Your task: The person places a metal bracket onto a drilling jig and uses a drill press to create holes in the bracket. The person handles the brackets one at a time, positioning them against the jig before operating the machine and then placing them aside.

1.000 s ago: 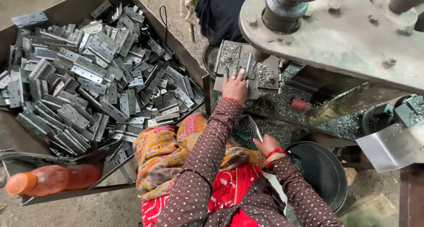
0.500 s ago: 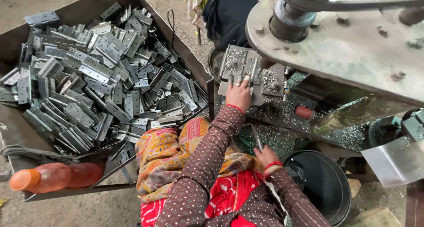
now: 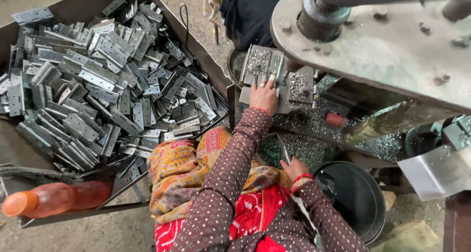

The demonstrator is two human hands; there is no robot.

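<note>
Steel hinge plate (image 3: 260, 68) under left hand (image 3: 263, 97), press edge

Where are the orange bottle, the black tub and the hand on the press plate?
Orange bottle (image 3: 54, 198), head view, middle of its body.
Black tub (image 3: 360, 200), head view, inner wall.
Left hand (image 3: 264, 96), head view, back of hand.

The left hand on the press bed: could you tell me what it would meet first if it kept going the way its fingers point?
The left hand points up-frame across the metal plate. Beyond the plate's far edge, probably the dark round container; depth is unclear.
</note>
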